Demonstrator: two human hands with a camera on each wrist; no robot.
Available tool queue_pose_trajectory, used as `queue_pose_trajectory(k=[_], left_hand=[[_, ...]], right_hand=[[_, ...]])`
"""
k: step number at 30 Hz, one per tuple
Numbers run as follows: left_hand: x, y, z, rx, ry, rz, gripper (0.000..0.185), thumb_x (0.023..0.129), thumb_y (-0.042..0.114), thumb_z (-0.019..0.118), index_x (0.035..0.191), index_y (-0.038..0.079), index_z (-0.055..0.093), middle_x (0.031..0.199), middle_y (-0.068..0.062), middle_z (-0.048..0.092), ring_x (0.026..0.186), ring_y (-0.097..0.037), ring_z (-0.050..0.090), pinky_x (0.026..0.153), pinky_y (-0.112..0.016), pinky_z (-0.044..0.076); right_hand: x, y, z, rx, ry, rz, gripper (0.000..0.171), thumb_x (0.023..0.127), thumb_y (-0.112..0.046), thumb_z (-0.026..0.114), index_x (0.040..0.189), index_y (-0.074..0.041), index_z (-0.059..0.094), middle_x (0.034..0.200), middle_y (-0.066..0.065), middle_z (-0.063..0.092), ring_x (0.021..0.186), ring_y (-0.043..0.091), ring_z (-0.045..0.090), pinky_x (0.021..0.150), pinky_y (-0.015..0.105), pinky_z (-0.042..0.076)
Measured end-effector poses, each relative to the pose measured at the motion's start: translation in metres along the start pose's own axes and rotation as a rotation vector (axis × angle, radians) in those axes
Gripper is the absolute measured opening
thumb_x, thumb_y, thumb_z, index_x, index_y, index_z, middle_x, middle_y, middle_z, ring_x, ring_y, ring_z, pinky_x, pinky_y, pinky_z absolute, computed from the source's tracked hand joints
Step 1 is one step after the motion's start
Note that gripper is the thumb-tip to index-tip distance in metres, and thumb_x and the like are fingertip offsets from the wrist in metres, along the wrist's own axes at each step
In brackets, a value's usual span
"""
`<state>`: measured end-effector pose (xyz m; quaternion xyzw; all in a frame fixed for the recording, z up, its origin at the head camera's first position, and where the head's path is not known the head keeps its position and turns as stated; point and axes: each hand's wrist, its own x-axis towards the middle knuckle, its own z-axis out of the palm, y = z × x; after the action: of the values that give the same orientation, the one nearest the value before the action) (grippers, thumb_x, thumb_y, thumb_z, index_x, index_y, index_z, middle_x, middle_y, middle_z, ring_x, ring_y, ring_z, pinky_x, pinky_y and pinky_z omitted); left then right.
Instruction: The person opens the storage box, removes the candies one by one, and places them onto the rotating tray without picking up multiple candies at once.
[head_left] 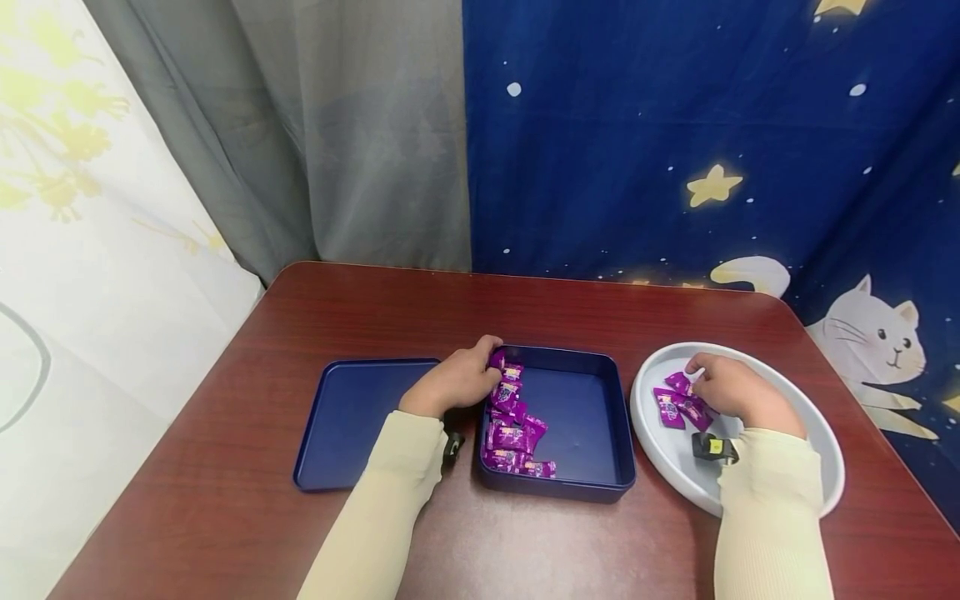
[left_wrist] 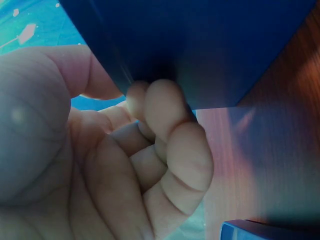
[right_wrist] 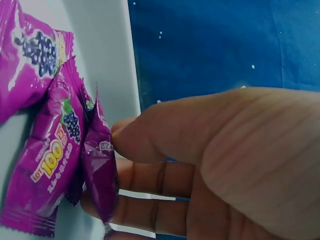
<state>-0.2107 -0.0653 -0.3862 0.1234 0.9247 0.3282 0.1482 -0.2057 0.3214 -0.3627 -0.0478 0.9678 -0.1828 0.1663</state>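
Note:
My left hand (head_left: 457, 379) grips the left wall of a dark blue box (head_left: 577, 417), thumb over the rim and curled fingers against the outside. In the left wrist view the fingers (left_wrist: 167, 107) press on that blue wall. Purple-wrapped grape candies (head_left: 510, 437) lie along the box's left side. Over a round white tray (head_left: 648, 433), my right hand (head_left: 738, 392) pinches a purple candy (right_wrist: 100, 160) between thumb and fingertips. Other candies (right_wrist: 47, 155) marked with grapes and "100" lie beside it in the tray.
A flat dark blue lid (head_left: 345, 425) lies left of the box, partly behind the left arm. All stand on a reddish-brown wooden table (head_left: 555, 550). Curtains (head_left: 600, 167) hang behind its far edge.

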Motion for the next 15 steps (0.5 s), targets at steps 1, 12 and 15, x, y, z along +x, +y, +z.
queue_pose_trajectory(k=[1, 12, 15], left_hand=[[0.0001, -0.0001, 0.0001, 0.001, 0.0, -0.001, 0.053, 0.101, 0.024, 0.051, 0.15, 0.015, 0.034, 0.138, -0.013, 0.054, 0.112, -0.025, 0.058, 0.102, -0.049, 0.044], [-0.0007, 0.0001, 0.0005, 0.005, 0.002, -0.005, 0.053, 0.101, 0.025, 0.051, 0.15, 0.016, 0.034, 0.138, -0.013, 0.054, 0.112, -0.026, 0.059, 0.101, -0.05, 0.045], [-0.0011, 0.0003, 0.0006, 0.003, 0.003, -0.004, 0.053, 0.101, 0.025, 0.051, 0.15, 0.016, 0.035, 0.138, -0.012, 0.054, 0.112, -0.026, 0.059, 0.101, -0.049, 0.045]], right_hand=[[-0.0003, 0.0, -0.0003, 0.0, 0.001, 0.0, 0.034, 0.09, -0.006, 0.058, 0.121, 0.008, 0.057, 0.098, 0.023, 0.063, 0.082, 0.03, 0.058, 0.07, 0.044, 0.051], [-0.0026, 0.0017, -0.0017, 0.002, 0.003, -0.009, 0.035, 0.092, -0.006, 0.056, 0.123, 0.009, 0.055, 0.101, 0.027, 0.063, 0.078, 0.026, 0.06, 0.071, 0.044, 0.052], [-0.0037, 0.001, -0.0021, -0.001, 0.009, -0.016, 0.035, 0.093, -0.008, 0.058, 0.123, 0.009, 0.055, 0.106, 0.03, 0.062, 0.082, 0.029, 0.061, 0.073, 0.047, 0.053]])
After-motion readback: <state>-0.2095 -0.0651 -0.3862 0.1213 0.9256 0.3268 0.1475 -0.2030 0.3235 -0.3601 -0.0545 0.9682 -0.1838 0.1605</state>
